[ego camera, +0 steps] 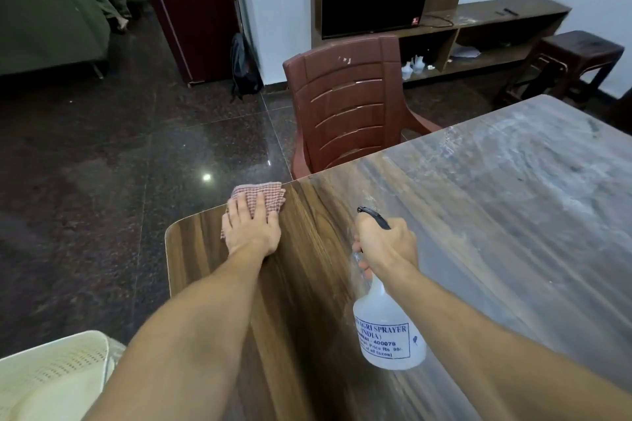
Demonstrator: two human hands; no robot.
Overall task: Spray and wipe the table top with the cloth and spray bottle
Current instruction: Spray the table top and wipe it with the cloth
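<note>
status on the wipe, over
Left hand flat on red checked cloth at wooden table top edge. Right hand grips clear plastic spray bottle. Brown plastic chair beyond, not blocking.

The left hand [251, 231] presses a checked cloth [263, 198] on the table [478, 215] edge; the right hand [384, 243] grips a spray bottle [388, 331].

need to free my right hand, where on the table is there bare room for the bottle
The table top right of the spray bottle, out to its far corner, is bare. So is the strip between the right hand and left hand. Only the left edge is taken, where the left hand presses the cloth.
</note>
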